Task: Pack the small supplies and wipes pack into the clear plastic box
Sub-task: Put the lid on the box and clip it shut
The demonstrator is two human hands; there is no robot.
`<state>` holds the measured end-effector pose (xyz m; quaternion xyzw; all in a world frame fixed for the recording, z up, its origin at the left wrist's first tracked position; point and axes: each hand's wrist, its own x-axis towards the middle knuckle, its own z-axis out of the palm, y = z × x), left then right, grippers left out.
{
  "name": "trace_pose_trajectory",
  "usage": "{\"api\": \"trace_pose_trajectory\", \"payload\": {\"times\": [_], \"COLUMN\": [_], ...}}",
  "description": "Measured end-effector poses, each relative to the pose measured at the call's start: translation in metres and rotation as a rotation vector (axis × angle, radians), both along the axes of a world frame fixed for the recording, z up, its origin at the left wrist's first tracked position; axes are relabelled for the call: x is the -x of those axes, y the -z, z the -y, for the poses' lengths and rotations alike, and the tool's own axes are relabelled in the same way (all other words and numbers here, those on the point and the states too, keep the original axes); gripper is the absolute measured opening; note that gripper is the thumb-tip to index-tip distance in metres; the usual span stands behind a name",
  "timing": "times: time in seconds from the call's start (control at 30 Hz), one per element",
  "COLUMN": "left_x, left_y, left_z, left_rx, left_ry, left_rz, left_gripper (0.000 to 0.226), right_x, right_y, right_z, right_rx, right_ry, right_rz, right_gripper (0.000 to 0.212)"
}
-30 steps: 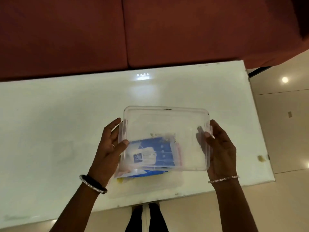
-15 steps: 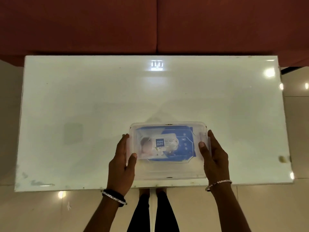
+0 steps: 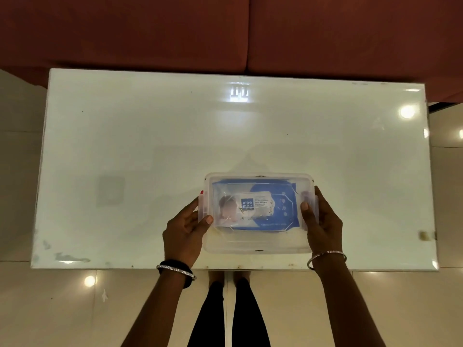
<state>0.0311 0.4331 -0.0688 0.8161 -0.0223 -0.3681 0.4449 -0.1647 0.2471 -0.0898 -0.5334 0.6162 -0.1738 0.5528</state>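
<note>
Glossy white table (image 3: 125, 151) fills the middle of the frame, with a red-brown sofa (image 3: 225, 31) across the top and pale floor tiles along the bottom. Low and right of centre on the table sits the clear plastic box (image 3: 258, 242), lid on, near the table's lower edge. Through the lid you can see the blue wipes pack (image 3: 253, 205) lying flat inside. Your left hand (image 3: 184, 230) clasps the box's left end, thumb laid over the lid; your right hand (image 3: 323, 221) clasps the right end the same way. Bangles circle both wrists.
</note>
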Motion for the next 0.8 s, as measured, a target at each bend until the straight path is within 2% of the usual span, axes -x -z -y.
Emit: {"api": "trace_pose_trajectory", "payload": {"times": [0.13, 0.23, 0.37, 0.43, 0.5, 0.63, 0.8], "left_x": [0.005, 0.009, 0.004, -0.001, -0.006, -0.011, 0.002], "left_y": [0.008, 0.016, 0.026, 0.029, 0.032, 0.028, 0.014], "left_z": [-0.003, -0.007, -0.015, -0.016, -0.017, -0.017, -0.008], "left_rx": [0.033, 0.044, 0.289, 0.357, 0.357, 0.318, 0.154], "left_ry": [-0.081, -0.08, -0.126, -0.092, -0.064, -0.112, -0.066], "left_rz": [-0.042, -0.043, -0.456, -0.607, -0.659, -0.594, -0.158], "left_gripper": [0.041, 0.05, 0.067, 0.059, 0.051, 0.041, 0.028], "right_x": [0.001, 0.005, 0.012, 0.014, 0.016, 0.017, 0.019], "right_y": [-0.002, -0.002, -0.006, -0.006, -0.004, -0.001, 0.002], "right_z": [0.001, 0.004, 0.011, 0.013, 0.015, 0.018, 0.016], "right_rx": [-0.09, -0.21, -0.418, -0.468, -0.489, -0.537, -0.55], "right_ry": [0.035, 0.063, 0.089, 0.088, 0.098, 0.123, 0.118], "right_rz": [0.081, 0.17, 0.327, 0.35, 0.356, 0.358, 0.347], "right_gripper": [0.053, 0.058, 0.042, 0.04, 0.046, 0.049, 0.044]}}
